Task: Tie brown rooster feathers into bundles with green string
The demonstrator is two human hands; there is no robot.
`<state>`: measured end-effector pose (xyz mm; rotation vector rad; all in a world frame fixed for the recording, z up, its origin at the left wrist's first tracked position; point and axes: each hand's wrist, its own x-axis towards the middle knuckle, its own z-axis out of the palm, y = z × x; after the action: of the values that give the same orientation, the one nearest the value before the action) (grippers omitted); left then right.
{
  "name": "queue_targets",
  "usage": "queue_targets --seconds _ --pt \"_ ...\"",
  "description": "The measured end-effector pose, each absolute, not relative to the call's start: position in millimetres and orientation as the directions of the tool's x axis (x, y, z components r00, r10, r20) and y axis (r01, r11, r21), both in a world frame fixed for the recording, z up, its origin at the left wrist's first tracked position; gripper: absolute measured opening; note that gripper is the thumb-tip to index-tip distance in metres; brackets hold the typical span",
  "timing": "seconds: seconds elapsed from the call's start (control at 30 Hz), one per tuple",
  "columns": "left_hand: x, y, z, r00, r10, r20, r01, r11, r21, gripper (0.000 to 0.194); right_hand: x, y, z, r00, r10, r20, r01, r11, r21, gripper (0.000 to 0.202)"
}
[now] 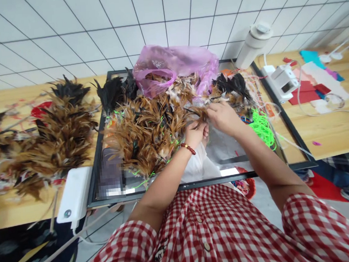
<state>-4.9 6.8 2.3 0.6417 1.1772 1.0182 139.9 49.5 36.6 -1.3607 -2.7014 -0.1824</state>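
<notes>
My left hand (196, 134), with a beaded bracelet at the wrist, is closed in a pinch at the right edge of the big pile of brown feathers (150, 129). Just above and to its right, my right hand (223, 116) has its fingers pressed together on a small tuft of brown feathers (200, 113). Both hands meet around this tuft, over a glass-topped, black-framed panel (179, 186). What sits between the left fingertips is partly hidden. A bundle of bright green cord (262, 128) lies right of my right forearm.
Behind the feathers lies a pink plastic bag (183, 59). A white bottle (254, 44) stands at the back right, near a power strip (277, 83). Leftward are a second feather pile (59, 145) and a white power bank (73, 195) with a cable. Black feathers (231, 85) lie beyond my right hand.
</notes>
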Motion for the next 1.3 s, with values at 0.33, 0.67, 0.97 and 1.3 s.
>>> queue_targets --seconds 0.33,0.67,0.97,1.3 --pt "-5.1 14.1 -1.0 -0.073 0.869 -0.489 -0.47 0.402 0.786 0.028 134.4 132.5 27.4 -0.255 0.961 0.108 0.964 0.261 -0.045 0.037" --pt "-4.4 17.2 -4.8 -0.061 0.887 -0.457 -0.53 0.359 0.768 0.028 155.9 126.0 29.6 -0.092 0.961 0.26 0.76 0.236 -0.605 0.018" --pt "-3.9 18.0 -8.6 -0.093 0.886 -0.454 -0.571 0.326 0.753 0.029 180.4 116.3 14.7 0.074 0.966 0.247 0.644 0.143 -0.751 0.038" --pt "-2.9 22.4 -14.7 -0.17 0.86 -0.482 -0.646 0.272 0.713 0.027 133.1 108.1 13.9 -0.206 0.953 0.223 0.929 0.262 -0.26 0.033"
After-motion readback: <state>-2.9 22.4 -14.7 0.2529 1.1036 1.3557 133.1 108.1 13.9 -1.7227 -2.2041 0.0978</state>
